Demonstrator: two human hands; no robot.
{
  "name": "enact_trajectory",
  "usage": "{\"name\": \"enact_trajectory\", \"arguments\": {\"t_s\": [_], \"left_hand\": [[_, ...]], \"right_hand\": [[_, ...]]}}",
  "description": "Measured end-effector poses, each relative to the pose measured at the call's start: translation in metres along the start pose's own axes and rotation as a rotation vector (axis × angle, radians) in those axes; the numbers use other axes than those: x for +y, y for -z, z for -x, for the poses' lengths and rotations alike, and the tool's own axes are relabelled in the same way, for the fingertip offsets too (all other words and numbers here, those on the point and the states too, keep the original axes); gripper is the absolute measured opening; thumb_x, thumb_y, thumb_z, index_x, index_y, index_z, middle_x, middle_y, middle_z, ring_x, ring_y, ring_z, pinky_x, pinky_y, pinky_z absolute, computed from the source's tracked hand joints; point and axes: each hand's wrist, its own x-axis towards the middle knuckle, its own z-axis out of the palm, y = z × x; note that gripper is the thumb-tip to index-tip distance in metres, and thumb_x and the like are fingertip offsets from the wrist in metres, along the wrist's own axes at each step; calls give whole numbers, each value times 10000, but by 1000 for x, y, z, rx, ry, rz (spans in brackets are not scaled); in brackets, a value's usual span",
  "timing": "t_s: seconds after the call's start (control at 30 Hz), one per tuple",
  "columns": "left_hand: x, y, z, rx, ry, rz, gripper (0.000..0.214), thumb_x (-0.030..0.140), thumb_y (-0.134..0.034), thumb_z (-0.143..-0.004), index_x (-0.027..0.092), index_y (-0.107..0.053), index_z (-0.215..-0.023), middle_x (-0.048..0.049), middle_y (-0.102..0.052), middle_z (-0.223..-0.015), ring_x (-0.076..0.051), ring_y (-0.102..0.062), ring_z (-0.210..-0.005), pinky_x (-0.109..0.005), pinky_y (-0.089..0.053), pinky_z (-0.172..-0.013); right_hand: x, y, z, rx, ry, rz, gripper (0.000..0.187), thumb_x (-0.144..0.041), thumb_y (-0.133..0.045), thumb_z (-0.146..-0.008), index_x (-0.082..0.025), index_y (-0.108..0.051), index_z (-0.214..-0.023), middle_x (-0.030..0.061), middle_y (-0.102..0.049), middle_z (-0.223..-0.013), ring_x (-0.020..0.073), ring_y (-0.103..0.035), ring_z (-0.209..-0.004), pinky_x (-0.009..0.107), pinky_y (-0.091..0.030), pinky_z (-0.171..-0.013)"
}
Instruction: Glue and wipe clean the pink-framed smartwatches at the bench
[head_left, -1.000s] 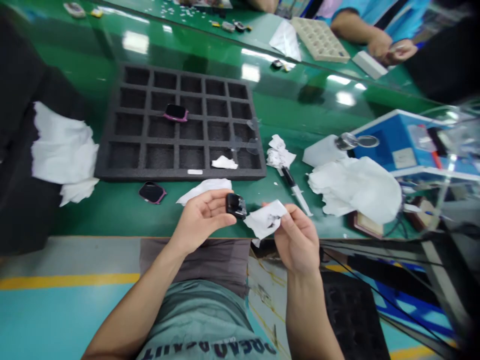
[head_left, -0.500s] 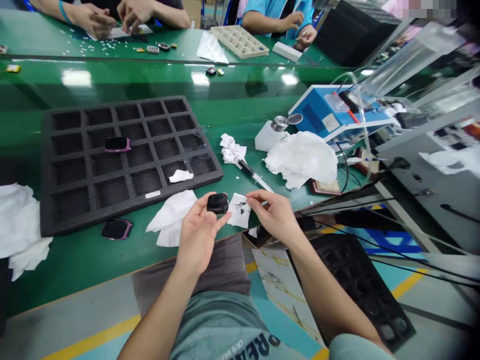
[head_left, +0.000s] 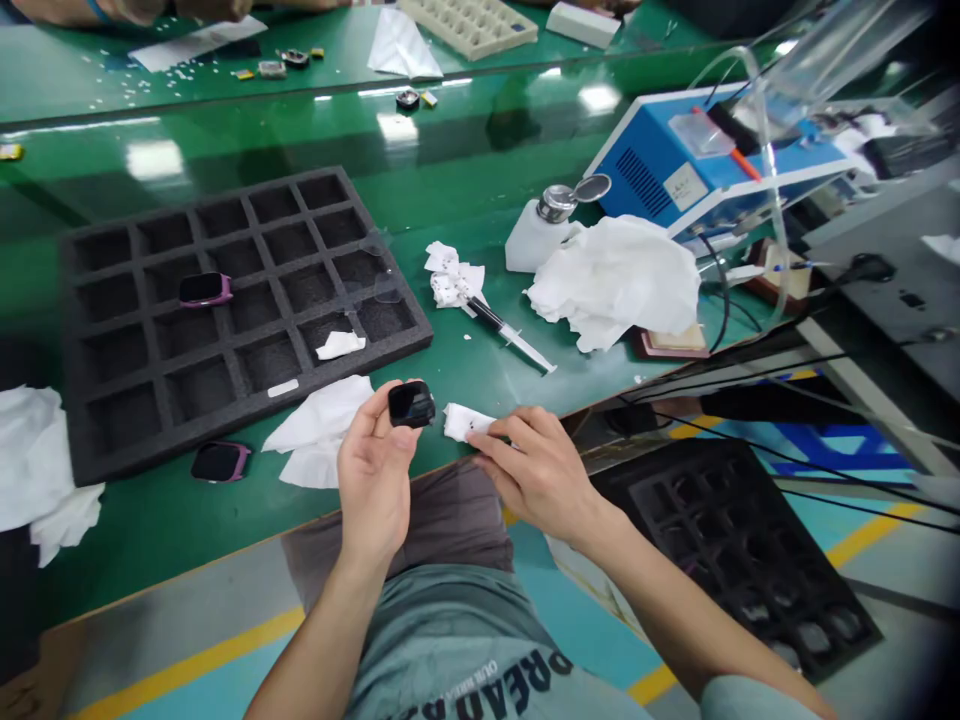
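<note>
My left hand (head_left: 379, 470) grips a black smartwatch case (head_left: 412, 404) by its edges, with the dark glossy face turned up. To its right, my right hand (head_left: 536, 465) pinches a small white wipe (head_left: 465, 422) with dark smudges, now folded into a narrow strip. The wipe and the watch case are a short gap apart. Left of my left hand, white cloths (head_left: 319, 435) lie on the green bench. A purple-rimmed watch case (head_left: 220, 462) rests beside them, and another purple watch case (head_left: 205, 289) sits on the black foam tray (head_left: 247, 395).
Behind my hands lie a syringe (head_left: 514, 335), crumpled stained wipes (head_left: 454, 278), a white pump bottle (head_left: 529, 238) and a white cloth heap (head_left: 615, 285). A blue machine (head_left: 660, 165) stands at the right. Black cables hang past the bench edge. Co-workers' arms show across the bench.
The wipe, spread flat before, is now folded in my right hand. My left hand has shifted left with the watch case. The view has moved slightly.
</note>
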Motion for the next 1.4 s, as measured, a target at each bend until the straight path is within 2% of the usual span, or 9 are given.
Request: {"name": "enact_trajectory", "arguments": {"t_s": [0.13, 0.23, 0.4, 0.57, 0.73, 0.87, 1.0, 1.17, 1.4], "left_hand": [[-2, -2, -1, -127, 91, -20, 442, 448, -860, -803, 227, -727, -1162, -114, -744, -1278, -292, -669, -1275, -447, -581, -1045], [-7, 0, -5, -192, 153, -47, 455, 436, -855, -810, 223, -709, -1185, -126, -739, -1305, -295, -665, -1288, -452, -561, -1074], [-12, 11, -7, -297, 109, -107, 535, 327, -883, -787, 242, -665, -1268, -130, -725, -1360, -282, -658, -1311, -417, -534, -1101], [-9, 19, -5, -380, 58, -142, 549, 261, -895, -765, 247, -656, -1259, -131, -737, -1345, -268, -702, -1255, -363, -563, -1045], [-4, 27, -5, -417, 77, -158, 574, 276, -890, -771, 254, -633, -1284, -146, -691, -1421, -296, -673, -1304, -387, -558, -1055], [-2, 30, -5, -433, 87, -133, 584, 266, -900, -758, 248, -642, -1282, -140, -706, -1399, -282, -688, -1279, -354, -565, -1031], [-3, 31, -6, -433, 109, -89, 584, 229, -907, -749, 254, -659, -1277, -109, -745, -1337, -237, -736, -1175, -298, -589, -950], [-6, 32, -6, -430, 155, 25, 594, 212, -927, -722, 213, -674, -1259, -109, -796, -1198, -241, -779, -1067, -284, -613, -879], [-14, 29, 1, -209, 33, 12, 578, 208, -948, -692, 228, -712, -1219, -115, -763, -1303, -252, -758, -1151, -309, -625, -961]], "right_hand": [[1, -2, 3, 81, -92, -143, 190, -289, -636, -988, -230, -750, -1128, 93, -728, -953, 254, -570, -876, 428, -475, -757], [0, -4, 2, 215, -320, -157, 197, -294, -642, -975, -217, -717, -1141, 77, -698, -898, 243, -566, -834, 424, -478, -766], [-3, -7, -6, 199, -503, -235, 110, -293, -689, -934, -232, -683, -842, 61, -704, -867, 244, -595, -849, 403, -487, -756], [-4, 1, -17, 377, -655, -568, 98, -312, -686, -950, -224, -692, -907, 8, -723, -800, 173, -653, -705, 325, -516, -664], [-12, 11, -36, 444, -576, -670, 140, -263, -663, -968, -224, -733, -1082, 40, -730, -945, 182, -676, -822, 340, -542, -727], [-22, 15, -50, 423, -436, -718, 111, -195, -671, -963, -243, -767, -992, 32, -711, -911, 184, -671, -852, 348, -550, -744], [-24, 17, -56, 394, -239, -679, 183, -117, -664, -958, -258, -769, -1007, 39, -788, -1025, 217, -734, -1008, 406, -606, -888], [-19, 17, -53, 307, 58, -543, 274, -10, -644, -926, -214, -765, -1063, 50, -834, -986, 209, -787, -1000, 343, -657, -844], [-41, -9, -30, 434, -153, -652, 326, -9, -655, -911, -257, -771, -1089, 34, -837, -1056, 228, -786, -1063, 435, -622, -1000]]}}
